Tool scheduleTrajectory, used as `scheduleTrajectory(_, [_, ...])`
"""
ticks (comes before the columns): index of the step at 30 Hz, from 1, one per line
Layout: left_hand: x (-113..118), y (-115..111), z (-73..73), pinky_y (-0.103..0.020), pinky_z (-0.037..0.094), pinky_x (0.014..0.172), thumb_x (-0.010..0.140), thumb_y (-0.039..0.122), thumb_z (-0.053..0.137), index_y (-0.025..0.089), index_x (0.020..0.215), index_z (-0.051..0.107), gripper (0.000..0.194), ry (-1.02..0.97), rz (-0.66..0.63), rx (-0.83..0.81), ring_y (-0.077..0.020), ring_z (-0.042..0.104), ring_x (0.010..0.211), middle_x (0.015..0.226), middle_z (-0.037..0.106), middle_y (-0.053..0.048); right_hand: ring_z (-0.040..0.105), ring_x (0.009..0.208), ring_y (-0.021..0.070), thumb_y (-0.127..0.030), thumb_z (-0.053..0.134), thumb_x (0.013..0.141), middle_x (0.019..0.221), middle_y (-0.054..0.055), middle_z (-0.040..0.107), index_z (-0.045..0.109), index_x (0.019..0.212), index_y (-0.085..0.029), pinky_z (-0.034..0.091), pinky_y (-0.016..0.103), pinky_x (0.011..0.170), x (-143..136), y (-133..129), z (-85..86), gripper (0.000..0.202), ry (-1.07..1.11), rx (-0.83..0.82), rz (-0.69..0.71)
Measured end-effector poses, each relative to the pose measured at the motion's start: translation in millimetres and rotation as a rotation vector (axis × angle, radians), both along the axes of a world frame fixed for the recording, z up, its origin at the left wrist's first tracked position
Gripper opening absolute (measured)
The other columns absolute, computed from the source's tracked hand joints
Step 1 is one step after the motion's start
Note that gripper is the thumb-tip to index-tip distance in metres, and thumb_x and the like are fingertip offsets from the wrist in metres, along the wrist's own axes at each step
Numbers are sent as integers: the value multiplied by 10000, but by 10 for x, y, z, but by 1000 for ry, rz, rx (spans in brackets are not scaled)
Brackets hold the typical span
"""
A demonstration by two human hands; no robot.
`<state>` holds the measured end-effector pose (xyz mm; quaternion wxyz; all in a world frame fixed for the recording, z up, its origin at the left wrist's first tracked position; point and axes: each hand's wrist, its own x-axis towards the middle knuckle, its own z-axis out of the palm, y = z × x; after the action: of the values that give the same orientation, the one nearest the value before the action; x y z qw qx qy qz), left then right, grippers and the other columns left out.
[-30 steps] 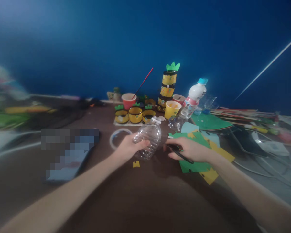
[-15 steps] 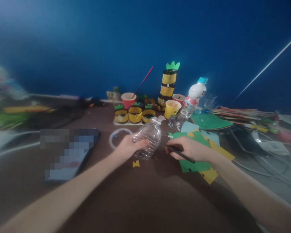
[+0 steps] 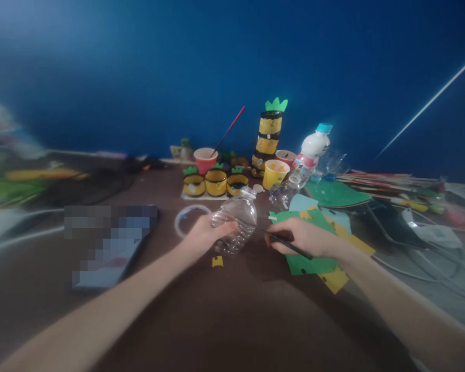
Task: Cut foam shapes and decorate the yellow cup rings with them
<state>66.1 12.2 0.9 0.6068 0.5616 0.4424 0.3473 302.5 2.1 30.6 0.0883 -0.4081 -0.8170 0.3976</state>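
A clear plastic bottle (image 3: 243, 213), tilted with its capless neck up, is gripped in my left hand (image 3: 210, 231); the thumb lies across its ribbed side. My right hand (image 3: 300, 237) is closed on a slim black pen-like tool (image 3: 290, 246). Its thin tip points left and comes close to the bottle's right side; whether they touch I cannot tell. Beneath the right hand lie sheets of green paper (image 3: 313, 265) and yellow paper (image 3: 335, 280). A small yellow paper scrap (image 3: 217, 261) rests below the bottle.
Behind the bottle stand several yellow-and-black rings (image 3: 216, 184), a tall stacked pineapple-like piece (image 3: 267, 140), a red cup (image 3: 204, 163), a yellow cup (image 3: 275, 175) and a white bottle (image 3: 312, 150). A tape roll (image 3: 178, 227) lies left; sticks (image 3: 387, 182) and cables are at right.
The bottle's neck has shifted slightly left in my left hand. The tool's thin tip now shows reaching toward the bottle, while my right hand stays nearly in place.
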Motion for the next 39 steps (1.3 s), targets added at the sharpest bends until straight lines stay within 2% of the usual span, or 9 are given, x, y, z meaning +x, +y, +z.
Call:
scheduleTrajectory(6, [6,-13,-9,-335,497,696,685,398,639,117,897,624,352,-14,7,-20,-195,642,711,766,688,-90,379,574,80,-150,467,714,610,-36,457,523,696,-165,311,199,534,5,3,-14,61,-7,8,4])
scheduleTrajectory(18, [13,-13,-11,-345,495,699,680,384,642,107,905,622,358,-27,20,-40,-204,642,713,779,689,-104,389,580,83,-210,477,733,617,-29,470,556,726,-162,309,203,533,7,-4,-12,93,-2,14,7])
scheduleTrajectory(28, [8,-2,-25,-357,490,718,698,400,617,106,942,618,382,12,-3,4,-212,641,726,799,690,-110,374,565,78,-190,458,743,602,-36,462,550,724,-160,302,201,523,18,15,-23,99,-29,76,28])
scheduleTrajectory(34, [6,-5,-32,-345,475,745,706,408,610,126,957,611,377,41,5,54,-198,630,756,834,684,-97,428,579,91,-171,454,731,638,-19,524,570,742,-160,326,213,542,-9,4,-10,116,-42,79,10])
scheduleTrajectory(39, [0,10,-23,-341,469,750,681,417,634,128,979,597,417,-47,31,-9,-187,624,751,831,673,-81,518,689,136,-252,526,731,768,9,596,589,831,-173,379,232,608,12,33,33,143,-31,32,-6])
